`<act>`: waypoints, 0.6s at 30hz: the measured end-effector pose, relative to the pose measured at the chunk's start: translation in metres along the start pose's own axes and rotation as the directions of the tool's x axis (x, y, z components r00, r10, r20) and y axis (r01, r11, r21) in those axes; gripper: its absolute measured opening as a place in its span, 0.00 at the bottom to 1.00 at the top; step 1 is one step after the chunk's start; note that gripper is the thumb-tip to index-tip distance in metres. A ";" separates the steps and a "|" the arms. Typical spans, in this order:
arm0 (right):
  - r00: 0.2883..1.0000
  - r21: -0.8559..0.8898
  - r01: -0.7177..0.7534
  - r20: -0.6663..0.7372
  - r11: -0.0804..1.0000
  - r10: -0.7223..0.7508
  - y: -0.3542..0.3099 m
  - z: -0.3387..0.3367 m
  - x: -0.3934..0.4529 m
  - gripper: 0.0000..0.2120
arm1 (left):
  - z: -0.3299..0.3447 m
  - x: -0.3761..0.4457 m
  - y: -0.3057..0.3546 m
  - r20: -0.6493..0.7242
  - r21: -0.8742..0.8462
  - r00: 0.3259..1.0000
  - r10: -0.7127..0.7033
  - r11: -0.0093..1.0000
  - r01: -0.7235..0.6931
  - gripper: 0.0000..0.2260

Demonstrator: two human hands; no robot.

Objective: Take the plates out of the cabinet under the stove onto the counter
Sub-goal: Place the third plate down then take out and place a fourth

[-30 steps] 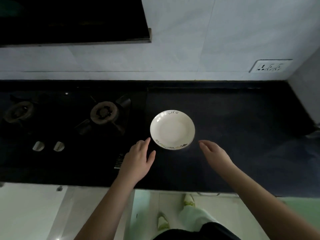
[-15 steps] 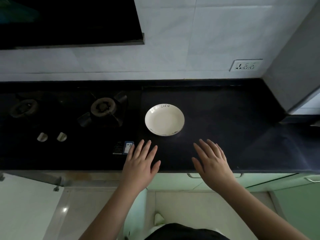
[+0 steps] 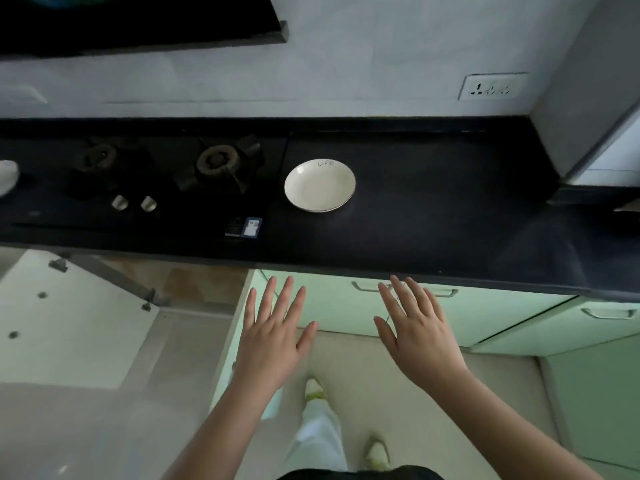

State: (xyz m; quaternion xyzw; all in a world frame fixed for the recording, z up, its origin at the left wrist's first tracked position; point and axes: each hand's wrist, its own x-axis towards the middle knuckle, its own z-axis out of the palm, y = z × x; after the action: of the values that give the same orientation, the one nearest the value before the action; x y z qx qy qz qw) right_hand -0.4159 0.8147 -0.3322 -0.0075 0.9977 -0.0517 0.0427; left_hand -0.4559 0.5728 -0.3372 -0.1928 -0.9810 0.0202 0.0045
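One plate [image 3: 319,185] sits mid-table [image 3: 433,216]. It looks hard, smooth and breakable; hold its rim. Left hand [image 3: 273,336] and right hand [image 3: 417,332] are spread, holding nothing.

Home kitchen: gas stove [image 3: 166,171], dark counter [image 3: 433,216], green cabinets [image 3: 346,310], wall socket [image 3: 491,86].

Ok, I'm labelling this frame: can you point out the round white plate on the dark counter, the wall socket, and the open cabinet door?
Round white plate [image 3: 319,186]: head view, centre of its well.
Wall socket [image 3: 491,86]: head view, faceplate middle.
Open cabinet door [image 3: 65,327]: head view, inner panel.
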 end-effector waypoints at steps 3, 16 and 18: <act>0.998 0.009 0.058 0.011 0.998 -0.058 -0.009 0.002 -0.018 0.29 | -0.004 -0.033 0.002 0.025 0.009 0.999 -0.042 0.999 0.041 0.28; 0.894 -0.023 0.444 0.076 0.896 -0.441 -0.154 0.004 -0.063 0.30 | -0.014 -0.217 -0.065 0.036 -0.019 0.905 -0.425 0.905 0.426 0.28; 0.878 -0.040 0.475 0.083 0.879 -0.471 -0.180 0.005 -0.073 0.30 | -0.015 -0.245 -0.075 0.059 -0.036 0.883 -0.466 0.883 0.468 0.28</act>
State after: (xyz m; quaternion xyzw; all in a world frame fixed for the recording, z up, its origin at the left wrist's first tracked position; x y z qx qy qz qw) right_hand -0.3410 0.6362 -0.3126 -0.2538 0.9647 -0.0307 0.0638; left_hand -0.2571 0.4115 -0.3199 0.0496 -0.9986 -0.0008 -0.0194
